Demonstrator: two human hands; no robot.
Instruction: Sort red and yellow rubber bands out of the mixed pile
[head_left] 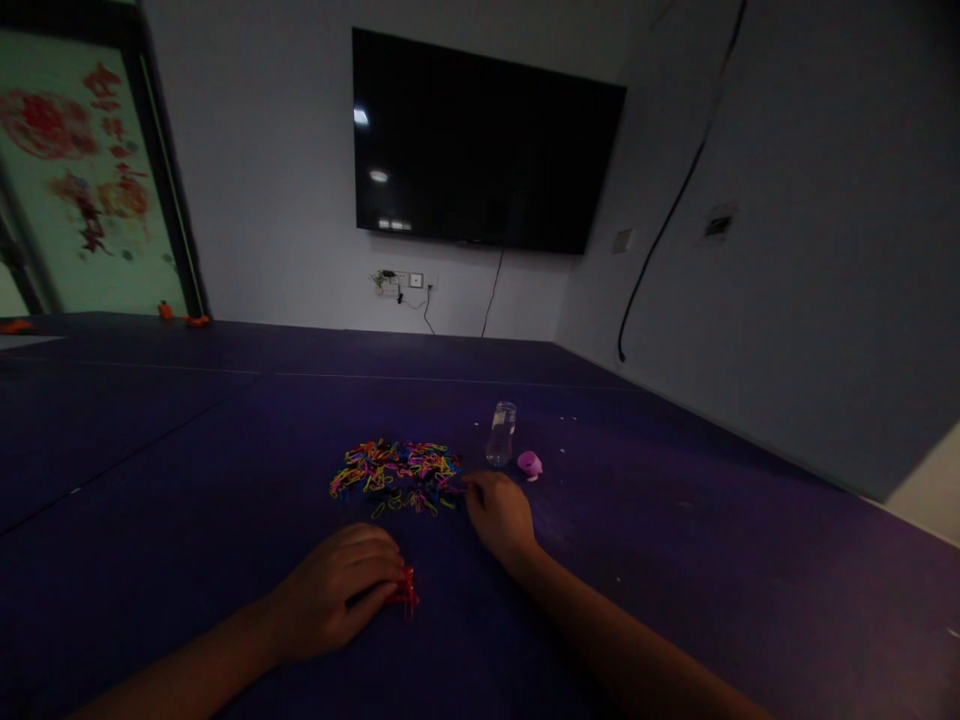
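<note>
left hand (pixel 341 585) at red pieces (pixel 409 592), right hand (pixel 501 512) at multicoloured pile (pixel 394 470)

head camera looks forward, downward

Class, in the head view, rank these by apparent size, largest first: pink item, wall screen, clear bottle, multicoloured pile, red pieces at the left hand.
1. Wall screen
2. Multicoloured pile
3. Clear bottle
Unranked: pink item and red pieces; they look similar, and the left hand partly hides the red pieces.
</note>
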